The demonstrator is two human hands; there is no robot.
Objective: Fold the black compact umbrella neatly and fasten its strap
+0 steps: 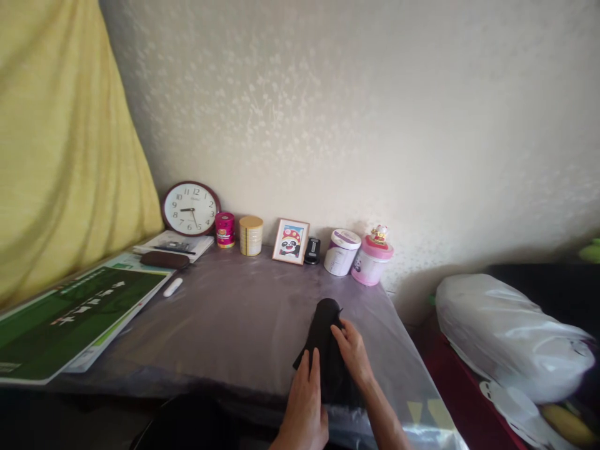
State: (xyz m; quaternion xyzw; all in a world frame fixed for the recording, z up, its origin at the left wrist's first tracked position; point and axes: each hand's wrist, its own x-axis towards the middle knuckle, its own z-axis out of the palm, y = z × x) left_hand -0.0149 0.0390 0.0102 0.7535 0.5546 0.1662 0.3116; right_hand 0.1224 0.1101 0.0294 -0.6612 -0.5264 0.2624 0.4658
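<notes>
A long black bundle, seemingly of fabric (327,315), lies on the near right part of the table. Its far end is rounded, and a small tip sticks out at the right. I cannot make out its exact kind. My left hand (302,400) rests along its left near side with the fingers stretched out. On the other side, my right hand (352,353) grips the bundle's right edge, thumb on top. The bundle's near end is partly hidden between both hands.
Along the wall stand a round clock (191,209), a pink tin (225,230), a yellow-lidded can (251,237), a panda picture frame (290,242) and two tubs (342,253). Green boards (89,319) lie left. A white plastic bag (506,331) sits beyond the table's right edge.
</notes>
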